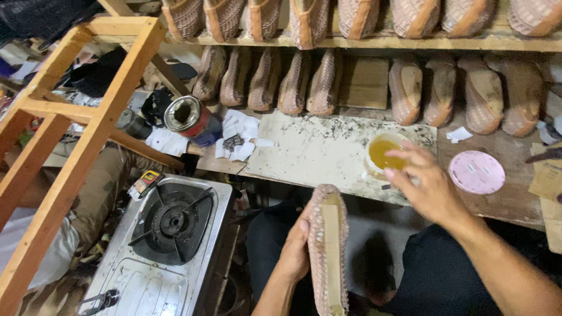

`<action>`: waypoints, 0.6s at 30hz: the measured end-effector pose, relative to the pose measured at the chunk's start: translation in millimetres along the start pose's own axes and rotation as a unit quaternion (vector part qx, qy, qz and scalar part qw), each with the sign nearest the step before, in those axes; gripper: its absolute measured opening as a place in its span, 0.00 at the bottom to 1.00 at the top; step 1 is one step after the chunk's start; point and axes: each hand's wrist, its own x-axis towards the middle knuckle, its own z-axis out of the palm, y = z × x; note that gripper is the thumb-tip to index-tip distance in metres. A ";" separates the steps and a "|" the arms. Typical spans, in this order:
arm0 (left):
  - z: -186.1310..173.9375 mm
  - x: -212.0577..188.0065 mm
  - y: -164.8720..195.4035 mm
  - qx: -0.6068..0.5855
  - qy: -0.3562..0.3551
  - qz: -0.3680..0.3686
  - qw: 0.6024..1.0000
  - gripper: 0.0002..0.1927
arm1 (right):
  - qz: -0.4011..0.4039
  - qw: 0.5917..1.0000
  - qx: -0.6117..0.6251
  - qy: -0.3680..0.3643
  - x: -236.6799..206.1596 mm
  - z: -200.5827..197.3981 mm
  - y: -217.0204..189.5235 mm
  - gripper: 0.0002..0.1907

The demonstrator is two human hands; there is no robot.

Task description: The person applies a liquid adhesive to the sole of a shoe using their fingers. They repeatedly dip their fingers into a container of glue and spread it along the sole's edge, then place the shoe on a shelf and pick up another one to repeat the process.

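We hold one woven shoe upper [329, 251] sole-up at six o'clock, our left hand [294, 253] wrapped around it, while our right hand [426, 182], fingers loosely bent, dips toward the glue bowl [383, 154] at three o'clock; gluing seems barely begun, with rows of shoes [363, 82] shelved at twelve.

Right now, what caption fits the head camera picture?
Left hand holds a woven shoe; right hand reaches into a glue pot.

Bare forearms, no sleeves, dark trousers [445, 281]
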 end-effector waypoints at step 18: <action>6.3 3.0 -10.3 0.039 -0.091 0.025 0.995 0.45 | -0.304 0.947 -0.030 0.098 -69.3 60.4 -48.3 0.22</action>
